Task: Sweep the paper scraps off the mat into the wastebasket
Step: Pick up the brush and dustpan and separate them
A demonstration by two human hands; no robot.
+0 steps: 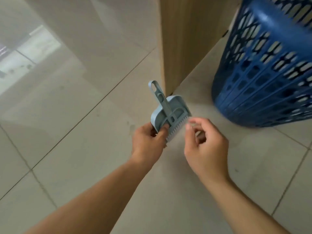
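Left hand [148, 141] grips dustpan [168, 112] near wastebasket [263, 78].

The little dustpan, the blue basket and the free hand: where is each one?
dustpan [175, 105]: head view, on its pale blue tray.
blue basket [263, 92]: head view, on its latticed side wall.
right hand [206, 146]: head view, on its back.

Dustpan [170, 112] left of wastebasket [263, 78]; wooden panel [189, 39] behind.

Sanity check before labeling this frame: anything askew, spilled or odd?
Nothing spilled or damaged. The left hand holds the small dustpan with its brush nested inside; the right hand is beside it, grip empty. The blue wastebasket stands on the tile floor. One oddity: no mat or paper scraps in view.
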